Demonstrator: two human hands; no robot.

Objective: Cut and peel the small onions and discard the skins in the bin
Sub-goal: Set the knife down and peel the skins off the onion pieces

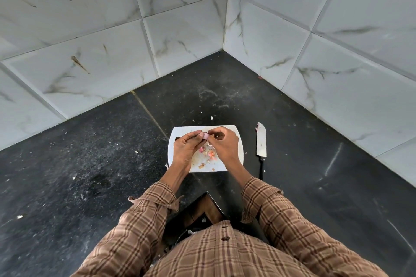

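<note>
Mostly hidden between the fingertips, the small onion (pixel 205 135) shows only as a pale pink nub, and whether it is whole or already halved is hard to tell. The left hand (pixel 188 146) is curled with fingers and thumb pinched onto it, while the right hand (pixel 222 143), also nearly closed, pinches at the onion's right side, seemingly on a bit of skin. Both hover over a white cutting board (pixel 234 132) strewn with pink peelings (pixel 208 153); a knife (pixel 261 141) lies on the dark counter (pixel 90 153) just beside the board.
</note>
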